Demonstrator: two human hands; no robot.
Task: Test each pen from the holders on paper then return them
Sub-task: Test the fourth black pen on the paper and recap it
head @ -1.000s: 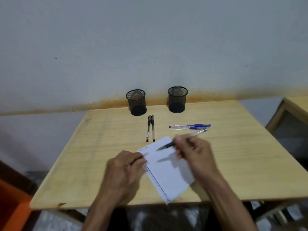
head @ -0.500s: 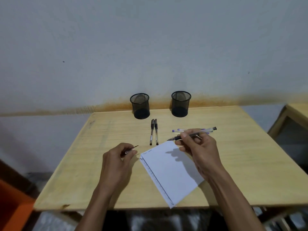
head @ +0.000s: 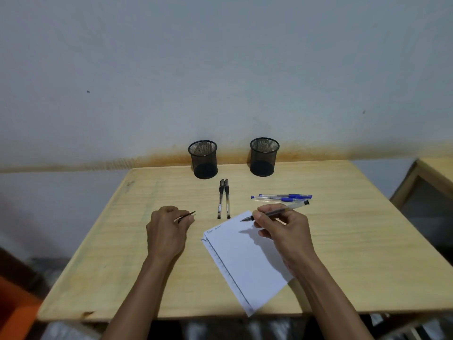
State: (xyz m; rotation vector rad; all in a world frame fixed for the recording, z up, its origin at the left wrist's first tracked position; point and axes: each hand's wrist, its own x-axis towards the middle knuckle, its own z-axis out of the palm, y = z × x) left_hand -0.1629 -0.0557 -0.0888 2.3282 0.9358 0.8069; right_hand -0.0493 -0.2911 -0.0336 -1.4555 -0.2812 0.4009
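Note:
My right hand (head: pixel 284 231) grips an uncapped clear pen (head: pixel 289 209), its tip just over the top corner of the white paper (head: pixel 245 263). Faint writing shows near the paper's upper left edge. My left hand (head: pixel 169 231) pinches the pen's dark cap (head: pixel 187 215) to the left of the paper. Two capped black pens (head: pixel 224 198) lie side by side ahead of the paper. Two blue pens (head: pixel 282 198) lie to the right of them. Two black mesh holders, the left holder (head: pixel 203 159) and the right holder (head: pixel 264 157), stand at the table's far edge; they look empty.
The wooden table (head: pixel 355 241) stands against a grey wall. Another wooden piece of furniture (head: pixel 431 177) is at the right. Something orange (head: pixel 14 307) sits low at the left.
My left hand pulled away from the paper to the left with the cap. My right hand lifted the pen, then brought its tip back down toward the paper's top corner.

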